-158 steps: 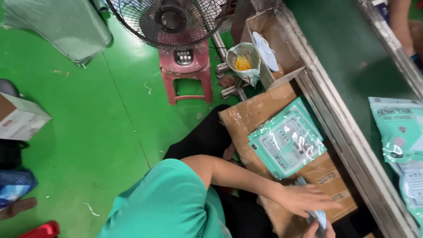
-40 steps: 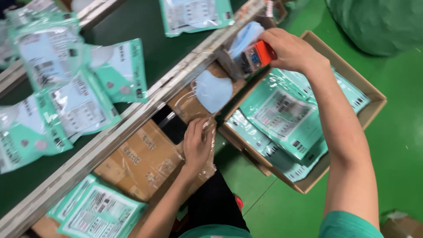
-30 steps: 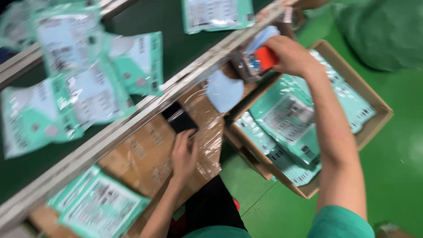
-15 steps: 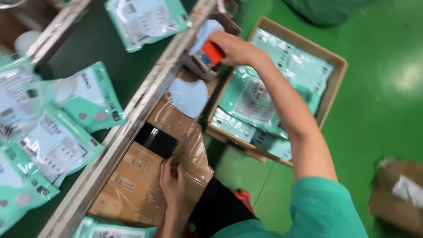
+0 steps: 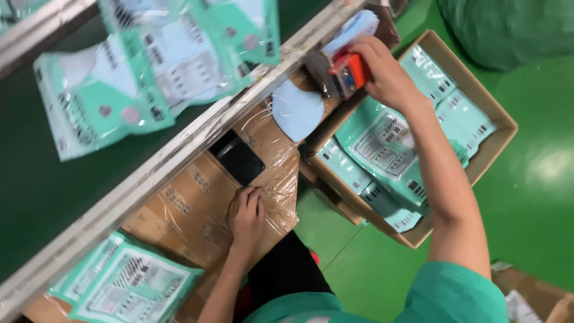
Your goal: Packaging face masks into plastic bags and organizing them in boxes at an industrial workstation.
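I see the dispenser (image 5: 345, 73), an orange-handled tape gun, at the top corner of the open box (image 5: 478, 161), just beside the belt rail (image 5: 179, 152). My right hand (image 5: 382, 75) has fingers curled tight round its handle. Tight spot: rail on one side, box wall on the other, blue mask (image 5: 297, 109) just below. Left hand (image 5: 247, 216) lies flat on the taped carton (image 5: 191, 206), fingers together, tips just short of the black phone (image 5: 237, 158). Open box holds teal packs (image 5: 382, 143); more packs on the belt (image 5: 36, 197). Green floor (image 5: 538, 197) right of the box is open
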